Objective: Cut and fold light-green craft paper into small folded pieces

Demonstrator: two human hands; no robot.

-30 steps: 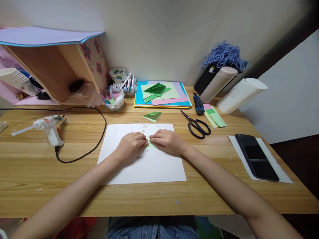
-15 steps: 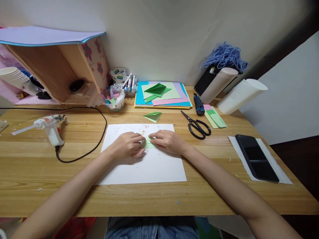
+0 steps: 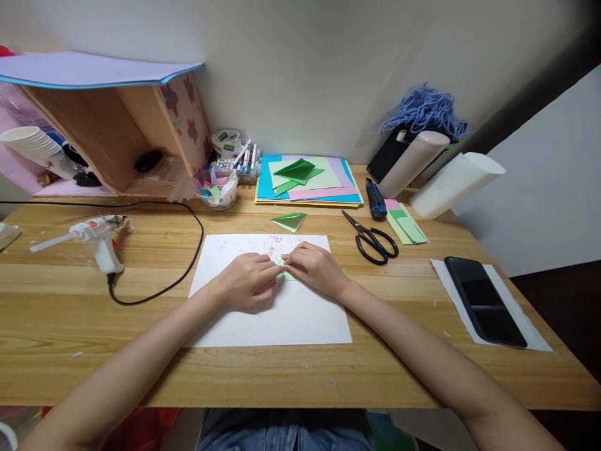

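Note:
A small piece of light green paper (image 3: pixel 287 275) lies on a white sheet (image 3: pixel 291 319), mostly covered by my fingers. My left hand (image 3: pixel 247 279) is closed at the paper's left side, its index fingertip pressed on the paper close to the other hand. At the right side my right hand (image 3: pixel 313 268) grips the same piece with its fingers bent together. A bit of green also peeks out beyond my right wrist. Behind the sheet sits a folded green paper shape (image 3: pixel 290 221). Black-handled scissors (image 3: pixel 373 241) rest to the right.
On the left are a white glue gun (image 3: pixel 101 244) with a looping black cord and a wooden box (image 3: pixel 136 131). Coloured papers (image 3: pixel 350 195), a utility knife (image 3: pixel 375 199) and paper rolls (image 3: pixel 457 183) line the back. A black phone (image 3: pixel 483 300) lies right.
Both hands have shifted slightly to the right. The left index finger now reaches further across the green paper, close to the right fingertips. The view has moved a little.

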